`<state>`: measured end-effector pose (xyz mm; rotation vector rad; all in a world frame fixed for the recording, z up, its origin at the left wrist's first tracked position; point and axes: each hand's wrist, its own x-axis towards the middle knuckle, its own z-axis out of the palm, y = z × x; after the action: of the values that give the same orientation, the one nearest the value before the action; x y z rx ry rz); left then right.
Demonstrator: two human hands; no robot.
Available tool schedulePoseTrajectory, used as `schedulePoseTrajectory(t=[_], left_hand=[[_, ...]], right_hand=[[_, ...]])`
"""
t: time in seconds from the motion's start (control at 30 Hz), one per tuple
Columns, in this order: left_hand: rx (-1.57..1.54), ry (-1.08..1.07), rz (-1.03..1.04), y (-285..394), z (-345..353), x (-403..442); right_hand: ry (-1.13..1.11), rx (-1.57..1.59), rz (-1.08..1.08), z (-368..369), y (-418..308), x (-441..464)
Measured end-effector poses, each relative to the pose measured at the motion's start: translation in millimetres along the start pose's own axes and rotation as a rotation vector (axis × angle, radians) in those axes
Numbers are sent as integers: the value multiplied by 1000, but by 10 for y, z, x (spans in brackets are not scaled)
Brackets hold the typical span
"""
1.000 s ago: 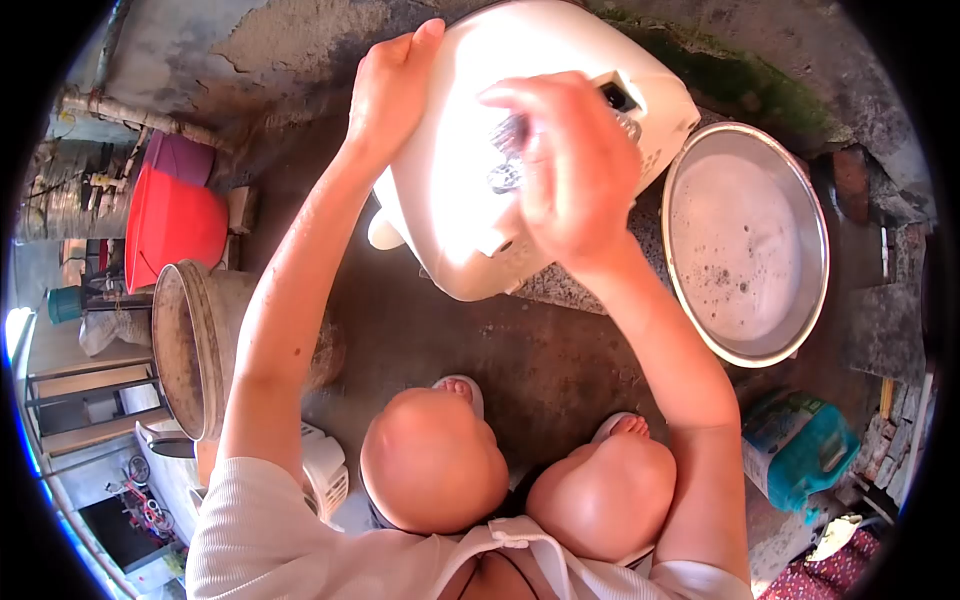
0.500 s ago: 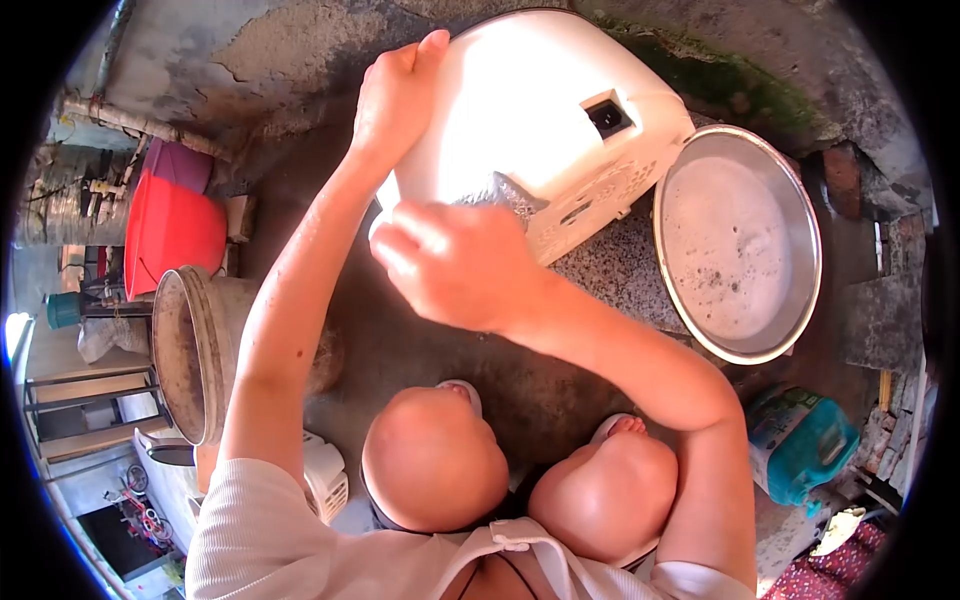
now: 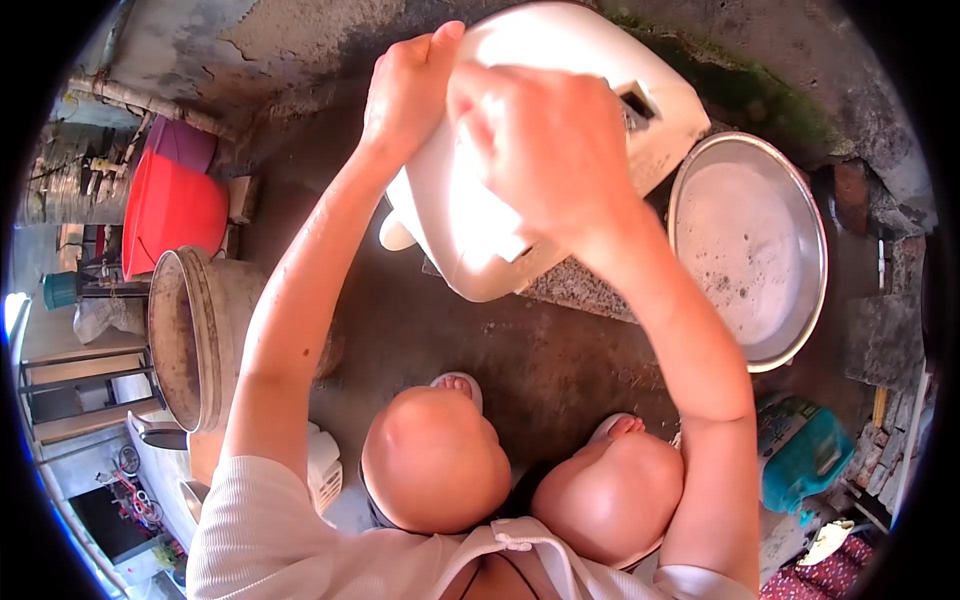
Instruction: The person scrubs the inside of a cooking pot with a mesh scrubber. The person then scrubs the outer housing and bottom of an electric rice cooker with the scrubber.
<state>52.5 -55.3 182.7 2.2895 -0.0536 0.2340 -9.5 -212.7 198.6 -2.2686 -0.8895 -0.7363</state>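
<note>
A glossy white plastic appliance (image 3: 460, 225) with a recessed socket stands tilted on a speckled stone slab (image 3: 580, 290). At its upper left edge, my left hand (image 3: 408, 98) is closed round the rim, thumb up. My right hand (image 3: 545, 145) lies over the upper face of the appliance, fingers curled and slightly blurred. The grey scrubbing cloth that showed under it in the earlier views is now almost wholly hidden by the hand. To the right sits a metal basin (image 3: 822, 260) of cloudy, foamy water.
On the left are a red tub (image 3: 175, 215), a purple tub (image 3: 188, 145) and a large worn bucket (image 3: 205, 340). A teal bottle (image 3: 805, 455) lies at the lower right, near a patterned red cloth (image 3: 825, 570). A rough wall runs behind the appliance.
My right hand went from the upper face down to the near lower edge with the grey cloth, then back up across the face. My left hand stays on the rim; the appliance has tilted slightly.
</note>
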Motion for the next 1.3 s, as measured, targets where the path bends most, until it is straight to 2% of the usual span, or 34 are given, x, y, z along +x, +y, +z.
schedulePoseTrajectory(t=[0.03, 0.1, 0.17, 0.27, 0.37, 0.43, 0.5, 0.57, 0.67, 0.7, 0.83, 0.87, 0.93, 1.0, 1.13, 1.27, 1.3], left_hand=[[18, 17, -29, 45, 2, -21], [53, 44, -77, 184, 26, -65], [68, 26, -67, 161, -2, -41], [-8, 60, -63, 78, -15, -35], [43, 69, -94, 55, -91, -124], [12, 69, -72, 6, -86, -125], [-8, 40, -68, -7, -77, -137], [-37, 39, -58, 43, -57, -162], [-50, 28, -45, 43, -28, -162], [-51, 24, -49, 26, -32, -188], [-45, 50, -65, 62, 17, -137], [-52, 47, -62, 46, 23, -157], [-66, 58, -52, -5, -8, -180], [-64, 61, -59, -63, 2, -195], [-34, 53, -44, 36, 18, -156], [-10, 77, -53, 58, 29, -191], [-10, 70, -57, 35, 31, -171]], right_hand=[[-39, 31, 89, 18, -109, -36], [-117, 125, 58, 124, -391, -199], [-113, 174, -134, 357, -563, -407], [67, 424, -253, 313, -474, -471], [227, 502, -227, -26, -213, -609], [521, 518, -94, -162, 34, -618], [702, 518, 209, -221, 240, -535], [633, -39, 22, -118, 644, -281], [388, 3, 205, -225, 965, -270], [286, 339, 620, -307, 973, -294], [458, -29, 301, -154, 857, -364], [442, -21, 277, -186, 738, -367], [426, 61, 352, -253, 914, -349], [392, -15, 468, -296, 1164, -466], [619, 20, 160, 15, 755, -589], [778, 301, 168, 76, 794, -615], [691, 217, 58, 69, 755, -651]])
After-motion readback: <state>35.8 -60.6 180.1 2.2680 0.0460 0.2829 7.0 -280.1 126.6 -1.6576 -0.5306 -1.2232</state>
